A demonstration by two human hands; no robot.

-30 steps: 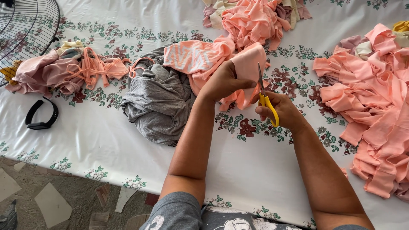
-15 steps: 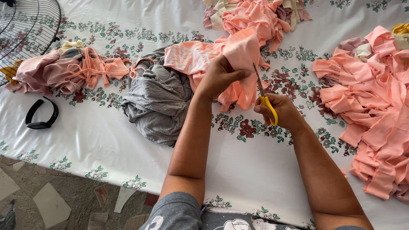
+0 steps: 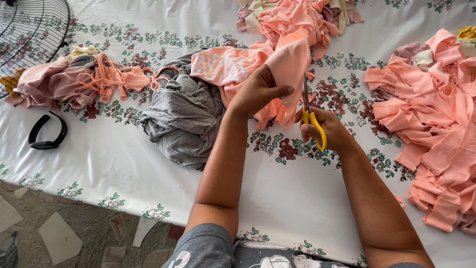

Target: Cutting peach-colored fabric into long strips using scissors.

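peach fabric piece [image 3: 290,69] | scissors [image 3: 312,119] yellow handles | grey garment [image 3: 183,119] | bench [image 3: 124,164] white cloth, green-maroon floral print | black wristband [image 3: 47,131] | salmon strips pile [image 3: 431,124]

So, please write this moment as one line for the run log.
left hand: holds peach fabric up | right hand: yellow scissors, blades at fabric edge | table: grey cloth
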